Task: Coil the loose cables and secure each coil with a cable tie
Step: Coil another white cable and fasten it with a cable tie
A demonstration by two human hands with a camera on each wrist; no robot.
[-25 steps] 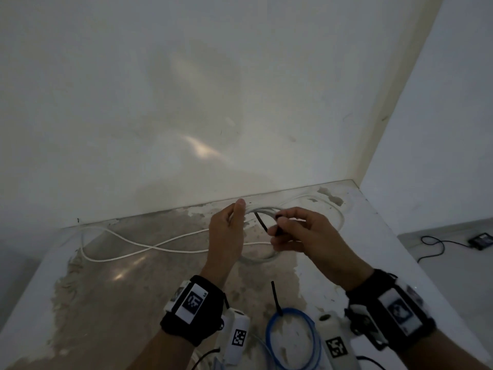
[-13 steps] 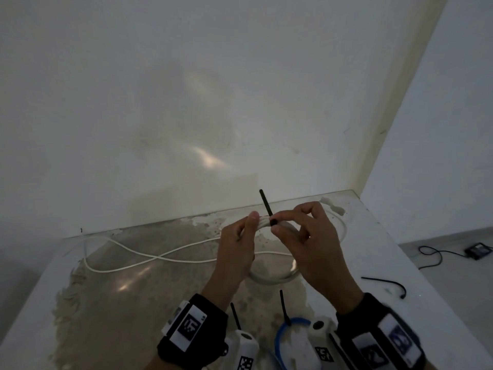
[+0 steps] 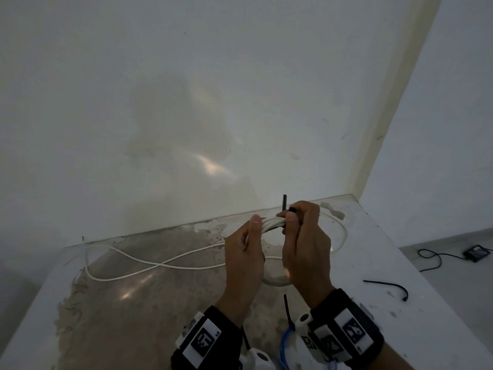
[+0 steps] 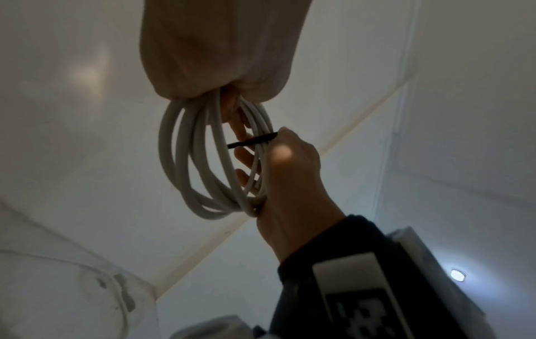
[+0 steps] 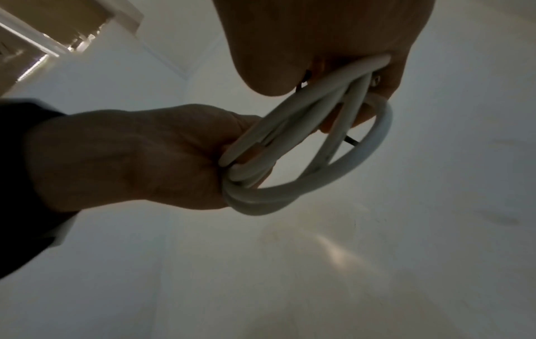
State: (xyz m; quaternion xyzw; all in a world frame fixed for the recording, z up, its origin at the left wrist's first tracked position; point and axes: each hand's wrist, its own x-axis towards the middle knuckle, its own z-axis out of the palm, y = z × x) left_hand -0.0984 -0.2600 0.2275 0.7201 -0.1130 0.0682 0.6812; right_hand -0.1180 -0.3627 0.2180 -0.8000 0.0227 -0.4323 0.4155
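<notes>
A white cable coil (image 3: 269,222) hangs in the air between both hands above the table (image 3: 400,263). My left hand (image 3: 252,231) grips one side of the coil, with several loops (image 4: 200,160) running through its fingers. My right hand (image 3: 296,220) pinches a black cable tie (image 3: 284,204) that crosses the bundle, its tail pointing straight up. In the left wrist view the cable tie (image 4: 252,143) pokes through the loops beside the right hand (image 4: 290,172). In the right wrist view the left hand (image 5: 130,156) clasps the coil (image 5: 304,142).
The cable's loose end (image 3: 149,263) trails left across the worn tabletop. A spare black tie (image 3: 392,285) lies at the right. A blue cable coil (image 3: 285,343) with a black tie (image 3: 288,311) sits near my wrists. A black adapter (image 3: 477,253) is on the floor beyond the table's right edge.
The right hand brought the tie onto the bundle and closed in on the left hand. The tie's tail swung from slanting to upright.
</notes>
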